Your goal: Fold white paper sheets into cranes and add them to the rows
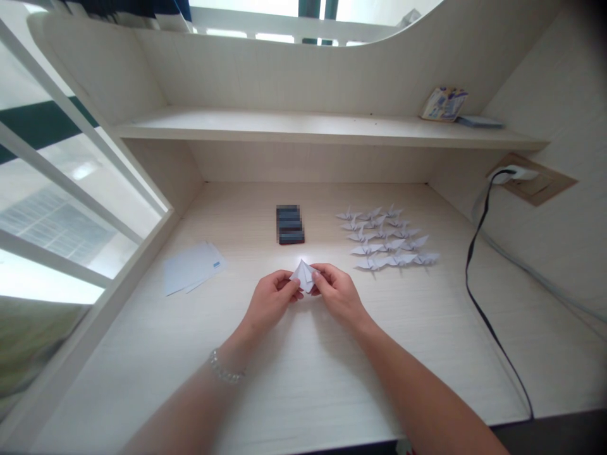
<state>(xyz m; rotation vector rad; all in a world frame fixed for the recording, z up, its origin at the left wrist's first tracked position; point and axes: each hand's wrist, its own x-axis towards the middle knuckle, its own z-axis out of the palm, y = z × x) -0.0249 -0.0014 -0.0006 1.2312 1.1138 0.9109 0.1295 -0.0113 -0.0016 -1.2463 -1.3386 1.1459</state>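
Observation:
Both my hands meet at the middle of the pale wooden desk point(303, 379) and pinch a small folded white paper piece point(304, 274). My left hand point(272, 297) grips its left side with fingers closed; a beaded bracelet point(226, 371) circles that wrist. My right hand point(336, 292) holds the right side, fingers curled around the paper. The paper stands slightly above the desk with a point upward.
Several finished white paper cranes point(386, 238) lie in rows to the right. A dark blurred block point(289, 224) sits behind my hands. Loose white sheets point(192, 267) lie at left. A black cable point(478, 272) runs from a wall socket point(519, 174) along the right. Small boxes point(444, 103) rest on the shelf.

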